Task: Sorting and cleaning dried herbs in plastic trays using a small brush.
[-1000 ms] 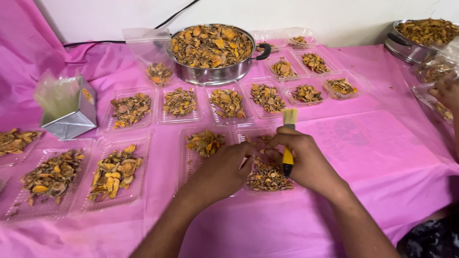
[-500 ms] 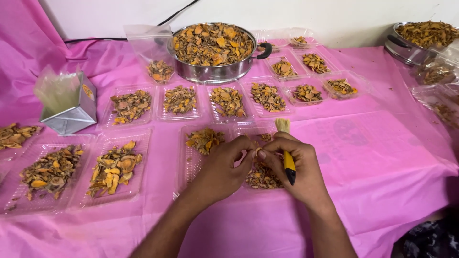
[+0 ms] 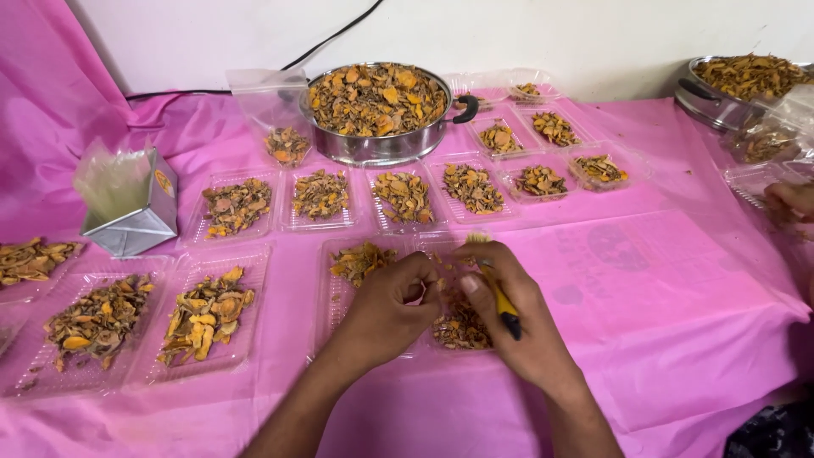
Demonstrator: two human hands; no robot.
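A small yellow-handled brush [image 3: 500, 298] is pinched in the closed right hand [image 3: 509, 318]; the left hand [image 3: 390, 301] is curled on dried orange-brown slices in the clear plastic tray [image 3: 326, 314]. The slices are judged light, brittle; best taken gently by the edges

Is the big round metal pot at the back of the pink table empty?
No, the big round metal pot is heaped to the rim with dried orange-brown slices.

A small food-packing workspace: pink-clothed table [image 3: 661, 280], steel pots [image 3: 377, 148] of dried slices, rows of clear trays [image 3: 254, 182].
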